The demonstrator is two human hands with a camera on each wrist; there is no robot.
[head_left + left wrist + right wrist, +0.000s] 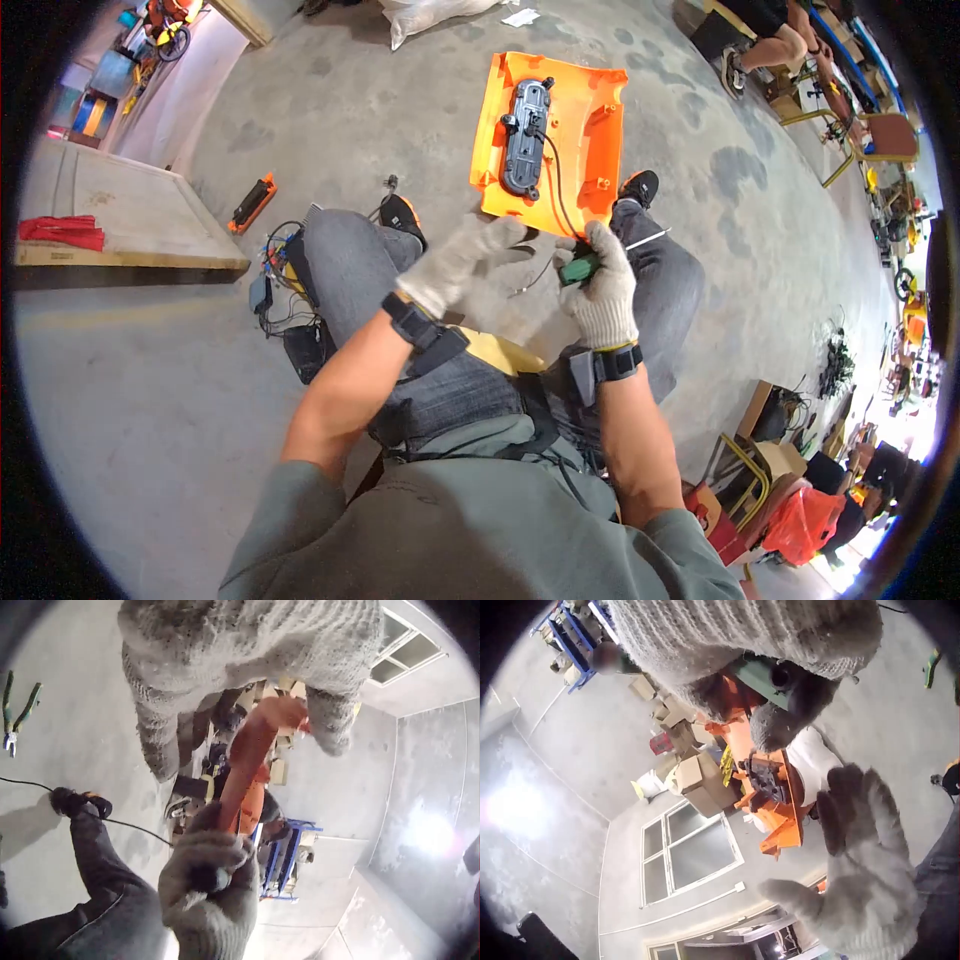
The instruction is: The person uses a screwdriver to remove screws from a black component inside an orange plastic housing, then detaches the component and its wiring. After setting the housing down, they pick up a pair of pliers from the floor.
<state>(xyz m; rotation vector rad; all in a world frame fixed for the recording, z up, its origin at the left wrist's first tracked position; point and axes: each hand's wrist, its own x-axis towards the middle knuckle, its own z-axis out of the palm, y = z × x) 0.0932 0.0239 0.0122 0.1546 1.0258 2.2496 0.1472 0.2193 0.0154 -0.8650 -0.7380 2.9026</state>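
An orange plastic cover (590, 130) stands in front of my knees, its inner side toward me. A long black module (526, 135) is mounted on it, and a black cable (558, 185) runs down to my right hand. My right hand (605, 290) grips the cover's near edge and a screwdriver (578, 270) with a green handle, whose thin shaft points right. My left hand (465, 265) is beside the cover's lower left corner; the right wrist view shows its palm (870, 885) bare, fingers spread. Both hands wear pale knit gloves. A thin wire end (518, 291) hangs between them.
Pliers (10, 741) and an orange-and-black part (253, 203) lie on the concrete floor. Cables and a black box (303, 352) are beside my left leg. A board-topped stand (130, 205) with a red cloth (62, 232) is at left. Another person's leg (765, 62) and a chair (890, 137) are far right.
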